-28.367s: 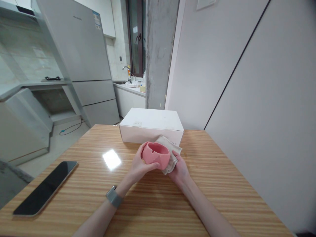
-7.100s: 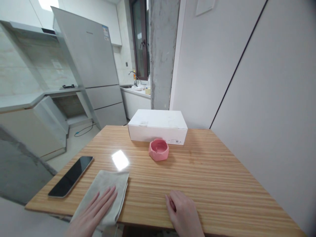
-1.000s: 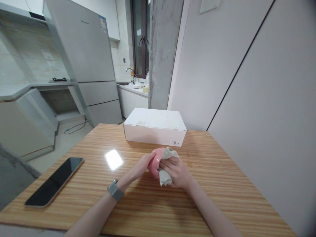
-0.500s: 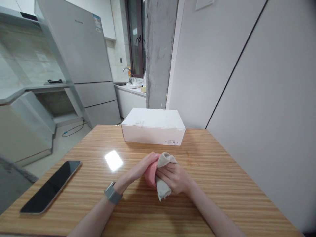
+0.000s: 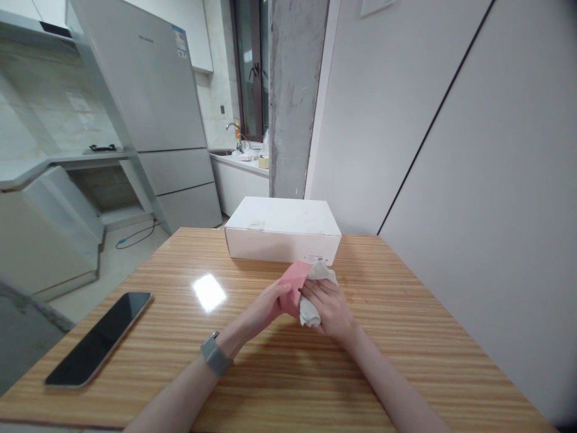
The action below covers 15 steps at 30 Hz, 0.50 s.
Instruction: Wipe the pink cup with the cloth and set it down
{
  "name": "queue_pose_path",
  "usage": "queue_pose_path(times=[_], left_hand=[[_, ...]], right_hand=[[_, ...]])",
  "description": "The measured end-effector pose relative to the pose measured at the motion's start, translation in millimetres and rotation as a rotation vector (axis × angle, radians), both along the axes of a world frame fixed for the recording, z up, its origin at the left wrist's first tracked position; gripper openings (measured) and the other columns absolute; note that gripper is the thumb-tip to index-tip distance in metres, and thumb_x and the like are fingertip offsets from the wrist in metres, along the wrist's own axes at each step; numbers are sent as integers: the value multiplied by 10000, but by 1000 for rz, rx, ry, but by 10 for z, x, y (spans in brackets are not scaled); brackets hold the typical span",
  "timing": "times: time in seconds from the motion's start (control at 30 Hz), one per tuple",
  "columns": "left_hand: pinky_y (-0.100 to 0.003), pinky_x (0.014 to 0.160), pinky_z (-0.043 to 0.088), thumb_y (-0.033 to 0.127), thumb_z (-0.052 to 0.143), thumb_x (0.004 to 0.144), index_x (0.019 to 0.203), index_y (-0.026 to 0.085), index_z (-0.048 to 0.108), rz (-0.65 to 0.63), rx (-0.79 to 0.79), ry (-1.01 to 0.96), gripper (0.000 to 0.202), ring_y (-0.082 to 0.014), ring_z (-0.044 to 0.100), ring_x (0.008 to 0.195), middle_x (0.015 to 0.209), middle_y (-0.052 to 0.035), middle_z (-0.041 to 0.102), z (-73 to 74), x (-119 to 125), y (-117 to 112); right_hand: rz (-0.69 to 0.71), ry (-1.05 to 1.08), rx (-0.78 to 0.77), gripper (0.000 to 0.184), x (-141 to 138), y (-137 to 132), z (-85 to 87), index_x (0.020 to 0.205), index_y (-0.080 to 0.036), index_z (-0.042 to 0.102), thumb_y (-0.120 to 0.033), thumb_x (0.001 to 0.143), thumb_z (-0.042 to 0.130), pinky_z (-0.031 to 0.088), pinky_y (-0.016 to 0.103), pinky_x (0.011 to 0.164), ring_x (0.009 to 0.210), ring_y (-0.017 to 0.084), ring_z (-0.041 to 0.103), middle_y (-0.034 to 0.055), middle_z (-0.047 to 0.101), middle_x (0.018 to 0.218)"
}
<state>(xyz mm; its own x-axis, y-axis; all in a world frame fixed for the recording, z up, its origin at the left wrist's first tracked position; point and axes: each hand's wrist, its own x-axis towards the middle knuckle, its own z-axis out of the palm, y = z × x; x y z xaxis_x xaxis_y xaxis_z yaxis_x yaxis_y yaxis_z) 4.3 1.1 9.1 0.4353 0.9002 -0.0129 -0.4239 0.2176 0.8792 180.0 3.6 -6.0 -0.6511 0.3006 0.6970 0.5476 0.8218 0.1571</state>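
Note:
A smooth pink object point(image 5: 294, 280), perhaps a cup or small container, is held just above the table in front of me; its exact kind I cannot make out. My left hand point(image 5: 274, 299), with a grey watch on the wrist, grips it from the left side. On the other side, my right hand point(image 5: 328, 308) is closed around a whitish cloth point(image 5: 310, 314) and presses it against the pink object's open-looking right end. The cloth sticks out above and below my right fingers. Some of the pink object is hidden by both hands and the cloth.
A white box point(image 5: 279, 243) stands at the far side of the wooden table point(image 5: 406, 337). A black phone point(image 5: 100, 340) lies at the left. Behind are a fridge point(image 5: 148, 96), a sink counter with a tap point(image 5: 235, 133) and a white wall point(image 5: 496, 180) at right.
Both hands have moved slightly up and to the right with the pink object and cloth. The pink object is turned, showing more of its top side.

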Motion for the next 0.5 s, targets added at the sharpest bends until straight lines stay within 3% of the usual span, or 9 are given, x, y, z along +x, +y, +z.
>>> queue_pose_path(times=[0.13,0.27,0.37,0.43,0.5], left_hand=[[-399,1014,373,410,616,796,1077,125,652,39,37,69,401,-278,534,1152,1141,-116,662,-23,-41,21],[-352,936,423,372,676,768,1097,148,645,165,220,211,400,-245,588,1032,1085,-90,684,-10,-94,11],[-346,937,424,423,624,804,1115,146,647,198,238,131,417,-239,589,1034,1083,-95,686,21,-94,21],[-353,949,420,461,594,818,1118,136,650,204,189,49,446,-246,585,1050,1077,-102,687,33,-100,37],[-355,932,436,488,588,816,1121,121,650,223,118,7,481,-250,594,1033,1056,-108,692,42,-116,50]], right_hand=[[31,-49,38,505,-56,-29,-25,1184,-38,570,-385,897,343,481,415,897,1002,288,632,189,679,1068],[13,-42,93,543,-39,-54,-23,1311,-24,474,-377,920,344,494,410,898,1023,281,630,197,667,1103],[10,17,-3,575,15,-73,11,1380,-40,393,-388,922,375,453,437,974,1172,289,547,201,567,1270],[38,216,-183,566,38,-71,11,1335,-90,476,-443,893,448,389,474,1041,1217,299,508,173,545,1306],[14,639,-393,516,40,-39,-21,1187,-146,618,-512,834,533,370,494,1053,1173,306,546,134,620,1221]])
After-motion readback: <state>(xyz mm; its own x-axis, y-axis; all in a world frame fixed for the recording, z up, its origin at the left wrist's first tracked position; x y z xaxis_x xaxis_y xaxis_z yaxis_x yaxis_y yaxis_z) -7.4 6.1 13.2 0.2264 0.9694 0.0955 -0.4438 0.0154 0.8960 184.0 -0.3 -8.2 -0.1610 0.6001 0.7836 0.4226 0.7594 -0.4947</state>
